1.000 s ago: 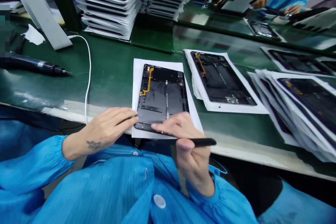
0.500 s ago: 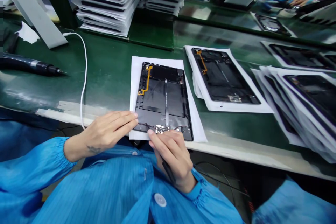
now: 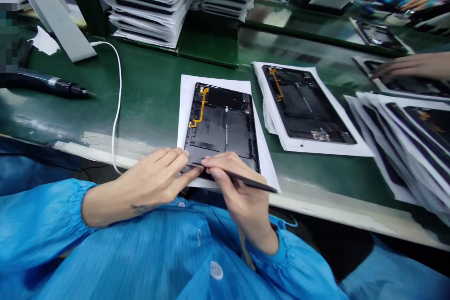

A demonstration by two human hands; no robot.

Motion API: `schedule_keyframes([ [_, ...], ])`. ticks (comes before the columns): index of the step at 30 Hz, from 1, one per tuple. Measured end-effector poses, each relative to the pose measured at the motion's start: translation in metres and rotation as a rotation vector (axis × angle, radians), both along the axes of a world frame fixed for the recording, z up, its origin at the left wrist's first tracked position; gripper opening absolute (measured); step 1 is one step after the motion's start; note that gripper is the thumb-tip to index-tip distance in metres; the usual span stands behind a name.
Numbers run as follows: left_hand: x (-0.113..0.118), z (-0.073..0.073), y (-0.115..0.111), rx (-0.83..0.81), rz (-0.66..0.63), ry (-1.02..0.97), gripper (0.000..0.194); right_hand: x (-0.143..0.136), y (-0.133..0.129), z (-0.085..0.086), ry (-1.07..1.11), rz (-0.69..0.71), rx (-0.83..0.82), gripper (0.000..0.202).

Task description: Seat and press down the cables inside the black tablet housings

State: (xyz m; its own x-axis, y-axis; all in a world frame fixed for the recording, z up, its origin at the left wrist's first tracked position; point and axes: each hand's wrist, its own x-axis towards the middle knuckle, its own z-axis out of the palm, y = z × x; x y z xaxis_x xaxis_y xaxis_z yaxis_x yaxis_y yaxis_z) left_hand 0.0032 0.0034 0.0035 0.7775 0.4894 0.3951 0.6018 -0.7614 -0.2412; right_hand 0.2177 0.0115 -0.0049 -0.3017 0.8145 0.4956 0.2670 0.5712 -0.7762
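An opened black tablet housing point(image 3: 242, 131) lies on a white sheet point(image 3: 186, 98) in front of me, with an orange ribbon cable point(image 3: 203, 108) along its left side. My right hand point(image 3: 242, 187) grips dark tweezers point(image 3: 258, 184), their tips low over the housing's lower left part. From the left, my left hand point(image 3: 154, 176) rests its fingertips on the lower left corner, one finger stretched towards the tweezer tips and the others bent. It holds nothing that I can see. Both hands cover most of the housing's lower edge and the small board there.
Another opened tablet housing point(image 3: 309, 103) lies on sheets to the right, beside a slanting stack of housings point(image 3: 390, 145). A co-worker's hand point(image 3: 411, 66) reaches in there. An electric screwdriver point(image 3: 52, 84) and white cable point(image 3: 117, 89) lie left. Tall paper-layered stacks point(image 3: 147, 4) stand behind.
My right hand has turned, so the tweezers now lie across the housing's lower part. My left finger has stretched further right along the lower edge. A co-worker's hand has appeared at the right.
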Motion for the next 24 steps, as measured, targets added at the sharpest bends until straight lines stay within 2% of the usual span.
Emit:
schedule_keyframes([
  [2, 0.003, 0.002, -0.002, 0.019, 0.024, 0.014, 0.032, -0.006, 0.006, 0.003, -0.035, 0.031, -0.042, 0.016],
  [11, 0.007, 0.002, -0.002, 0.035, 0.02, -0.031, 0.025, -0.005, 0.007, 0.001, -0.08, 0.107, -0.003, 0.016],
  [14, 0.001, -0.002, 0.0, 0.039, -0.009, -0.052, 0.024, -0.006, 0.009, 0.004, -0.096, 0.143, 0.035, 0.016],
  [18, -0.015, -0.013, 0.003, -0.054, -0.12, -0.238, 0.025, -0.006, 0.011, 0.005, -0.131, 0.164, 0.04, 0.016],
  [20, -0.02, -0.018, 0.002, -0.097, -0.113, -0.286, 0.028, -0.005, 0.011, 0.005, -0.141, 0.176, 0.032, 0.015],
  [24, -0.015, -0.018, -0.002, -0.055, -0.079, -0.229, 0.029, 0.01, 0.007, 0.007, -0.158, 0.142, 0.034, 0.014],
])
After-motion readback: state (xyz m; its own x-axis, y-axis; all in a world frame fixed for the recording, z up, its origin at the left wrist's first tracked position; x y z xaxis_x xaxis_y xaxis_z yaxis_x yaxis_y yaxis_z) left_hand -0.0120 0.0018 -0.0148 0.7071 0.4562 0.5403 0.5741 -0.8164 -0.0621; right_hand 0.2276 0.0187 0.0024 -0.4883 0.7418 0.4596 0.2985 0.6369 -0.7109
